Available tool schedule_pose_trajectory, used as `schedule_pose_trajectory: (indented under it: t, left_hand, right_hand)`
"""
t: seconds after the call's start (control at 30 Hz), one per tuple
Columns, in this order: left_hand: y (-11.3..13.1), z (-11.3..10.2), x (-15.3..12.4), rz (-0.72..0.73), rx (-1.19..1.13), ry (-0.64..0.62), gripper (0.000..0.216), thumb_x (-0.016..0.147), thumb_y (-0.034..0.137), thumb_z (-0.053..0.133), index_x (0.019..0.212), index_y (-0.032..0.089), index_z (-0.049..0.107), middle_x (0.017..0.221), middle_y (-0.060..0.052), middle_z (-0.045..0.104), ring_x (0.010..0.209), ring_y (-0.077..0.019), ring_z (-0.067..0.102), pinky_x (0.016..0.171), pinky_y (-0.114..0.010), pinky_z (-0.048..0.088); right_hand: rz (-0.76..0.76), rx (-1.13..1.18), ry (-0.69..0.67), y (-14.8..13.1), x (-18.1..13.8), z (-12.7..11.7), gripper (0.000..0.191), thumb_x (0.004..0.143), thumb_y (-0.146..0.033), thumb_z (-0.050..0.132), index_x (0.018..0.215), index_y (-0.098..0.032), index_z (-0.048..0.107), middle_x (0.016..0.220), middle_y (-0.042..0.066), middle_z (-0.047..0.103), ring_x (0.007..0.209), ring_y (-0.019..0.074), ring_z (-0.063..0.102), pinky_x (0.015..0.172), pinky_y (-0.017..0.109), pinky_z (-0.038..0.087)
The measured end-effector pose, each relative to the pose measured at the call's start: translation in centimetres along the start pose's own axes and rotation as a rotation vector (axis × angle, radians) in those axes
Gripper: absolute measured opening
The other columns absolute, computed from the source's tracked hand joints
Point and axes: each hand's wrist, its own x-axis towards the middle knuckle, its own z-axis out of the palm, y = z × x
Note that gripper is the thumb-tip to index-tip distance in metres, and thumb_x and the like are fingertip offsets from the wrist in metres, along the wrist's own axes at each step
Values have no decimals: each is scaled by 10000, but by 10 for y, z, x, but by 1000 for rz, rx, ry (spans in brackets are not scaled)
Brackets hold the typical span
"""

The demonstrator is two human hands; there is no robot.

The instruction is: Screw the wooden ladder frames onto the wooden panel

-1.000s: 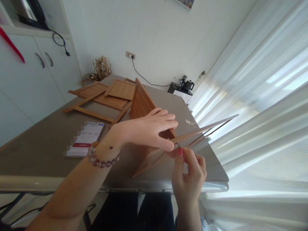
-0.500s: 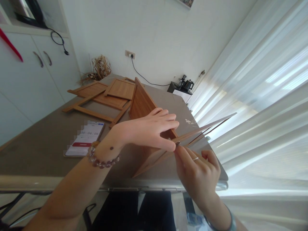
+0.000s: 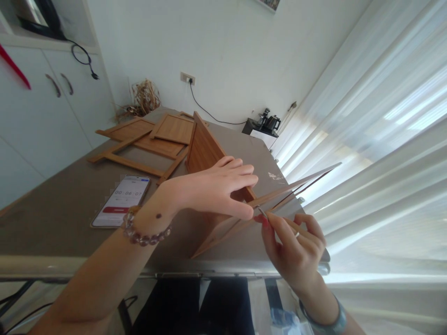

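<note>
A: Wood tones?

B: Upright panel (image 3: 206, 146): orange-brown. Flat panel (image 3: 173, 129): honey-brown, faintly striped. Open frame (image 3: 134, 164): similar brown.

A: Table (image 3: 70, 209)?

B: Grey-brown, with a whitish patch (image 3: 274, 176).

A: On yourself?

B: I record red polish on a fingernail (image 3: 266, 222) of my right hand (image 3: 293, 246), silvery ring (image 3: 297, 234), blue-grey wristband (image 3: 337, 321), near-black trousers (image 3: 226, 307). My bracelet (image 3: 145, 238): translucent, pinkish-mauve beads.

A: Thin tool (image 3: 262, 212)?

B: Silvery at its tip.

A: Phone (image 3: 131, 188)?

B: Whitish screen, red bar (image 3: 115, 210).

A: Background?

B: Wall (image 3: 223, 56) off-white; curtains (image 3: 366, 125) white.
</note>
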Motion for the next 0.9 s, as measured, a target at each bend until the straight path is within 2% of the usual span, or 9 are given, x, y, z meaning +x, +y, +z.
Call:
schedule_pose_trajectory:
  t: [0.33,0.57,0.73,0.8,0.9]
  left_hand:
    - [2,0,-1,-14,0,13,299,839,393,587,788,187,377,893,-6,430,919,-188,357,882,-341,265]
    - [3,-1,0,-17,26,-7,287,839,373,586,789,183,376,903,-2,429,924,-183,352,886,-339,250]
    - [4,-1,0,-29,40,-10,282,840,368,574,787,186,365,888,4,413,908,-176,340,884,-329,256]
    - [3,0,0,-25,43,-9,292,840,385,574,787,189,364,889,3,413,907,-180,340,884,-330,258]
    - [2,0,0,-20,42,-3,299,838,399,576,789,191,366,899,0,420,913,-187,344,889,-333,263]
  right_hand:
    - [-54,-83,-37,7,0,5,114,924,-152,587,830,-216,580,579,-61,651,486,83,481,627,276,337]
    - [-260,-241,-66,22,14,-5,75,930,-148,599,878,-202,599,706,-59,721,584,83,556,631,300,315]
    - [-377,-296,-62,31,23,-13,67,915,-141,624,886,-200,612,698,-65,719,581,89,538,620,308,301]
    - [-372,-281,-75,30,23,-13,60,912,-151,634,879,-196,613,676,-65,706,553,84,514,609,306,295]
    - [-286,-190,-91,23,19,-10,100,927,-168,619,831,-189,600,602,-62,657,501,83,467,580,305,280]
